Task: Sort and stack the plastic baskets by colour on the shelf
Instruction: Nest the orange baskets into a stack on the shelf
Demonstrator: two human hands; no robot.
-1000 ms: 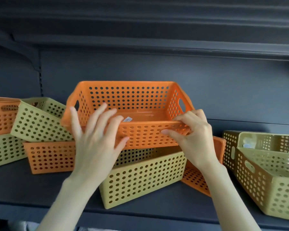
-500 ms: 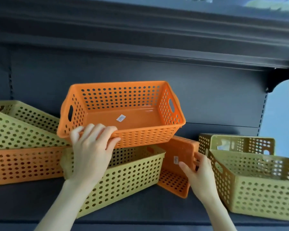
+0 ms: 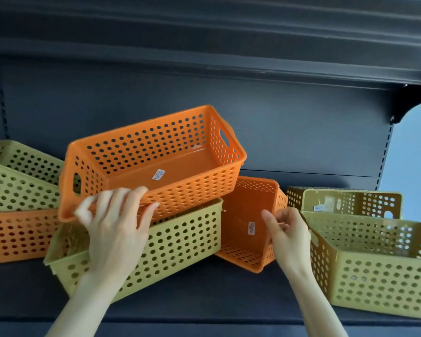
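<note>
Tilted orange basket (image 3: pixel 156 161) under left hand (image 3: pixel 114 229) fingertips.

Top basket (image 3: pixel 156 161) orange, round-hole perforated walls, plain floor with a small white sticker (image 3: pixel 158 175). Basket under it (image 3: pixel 180 239) yellow-green, same dot pattern. Tipped basket (image 3: pixel 248 222) right of it orange. Far-left baskets: yellow-green (image 3: pixel 15 181) over orange (image 3: pixel 17 235). Right-side baskets (image 3: pixel 374 268) yellow-green, perforated. Shelf (image 3: pixel 204 305) and back panel (image 3: pixel 229 98) dark grey, plain.
</note>
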